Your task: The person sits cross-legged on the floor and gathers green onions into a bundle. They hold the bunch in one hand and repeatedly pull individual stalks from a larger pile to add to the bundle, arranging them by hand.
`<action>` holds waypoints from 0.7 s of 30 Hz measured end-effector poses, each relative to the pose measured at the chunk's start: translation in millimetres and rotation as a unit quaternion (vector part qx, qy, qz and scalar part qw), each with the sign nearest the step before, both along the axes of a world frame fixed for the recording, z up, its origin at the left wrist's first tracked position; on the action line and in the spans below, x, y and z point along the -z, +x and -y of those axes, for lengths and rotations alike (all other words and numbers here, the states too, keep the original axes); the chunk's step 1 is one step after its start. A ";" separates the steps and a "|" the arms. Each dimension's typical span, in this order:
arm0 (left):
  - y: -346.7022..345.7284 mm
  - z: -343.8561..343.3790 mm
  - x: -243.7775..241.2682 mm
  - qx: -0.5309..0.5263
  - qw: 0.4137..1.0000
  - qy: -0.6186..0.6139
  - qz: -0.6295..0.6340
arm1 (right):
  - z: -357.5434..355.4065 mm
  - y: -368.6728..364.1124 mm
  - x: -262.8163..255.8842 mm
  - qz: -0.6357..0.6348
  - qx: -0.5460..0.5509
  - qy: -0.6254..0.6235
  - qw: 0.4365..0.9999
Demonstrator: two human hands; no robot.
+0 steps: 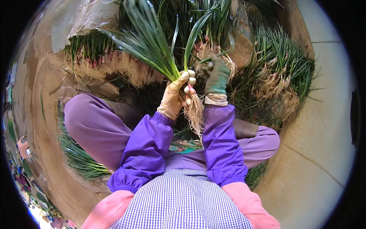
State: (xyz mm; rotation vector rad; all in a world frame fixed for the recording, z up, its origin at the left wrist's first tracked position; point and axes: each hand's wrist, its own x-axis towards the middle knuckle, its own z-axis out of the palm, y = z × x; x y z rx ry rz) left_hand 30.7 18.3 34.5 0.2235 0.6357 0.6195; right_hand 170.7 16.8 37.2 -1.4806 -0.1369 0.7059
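Note:
My left hand (173, 96), in a pale rubber glove, grips a bunch of green onions (163, 54) near the bulbs. The long green leaves fan up and to the left. Several white bulbs and a reddish one stick out on the right of the hand, with pale stringy roots (195, 110) hanging below. Just right of the bulbs is my right hand (216, 74), in a green-coated glove with a pale cuff, blurred, its fingers curled. A green leaf or stalk runs at its fingertips; whether the hand grips it is unclear.
Bundled onions with reddish bulbs (94, 55) lie under a plastic sheet (85, 17) at upper left. More stand beyond my hands (210, 40). A rooted heap (280, 71) lies at right, beside the pale tiled floor (317, 128). Another bundle (83, 157) lies by my left knee.

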 end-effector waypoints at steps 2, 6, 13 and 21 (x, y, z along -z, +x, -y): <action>-0.3 -1.3 13.3 -0.005 0.995 -0.033 0.093 | 4.6 10.4 10.2 -0.093 -0.067 -0.013 0.993; -4.3 -1.3 11.3 0.033 0.992 -0.025 0.120 | -0.1 -8.8 -8.0 -0.184 -0.264 0.001 0.947; 15.0 4.3 -4.7 -0.080 0.997 -0.007 0.004 | 17.0 -42.0 -20.7 -0.113 -0.030 0.033 0.993; -5.1 -6.1 -39.3 -0.074 0.995 0.035 -0.053 | 3.4 43.7 -40.1 0.109 -0.464 -0.347 0.808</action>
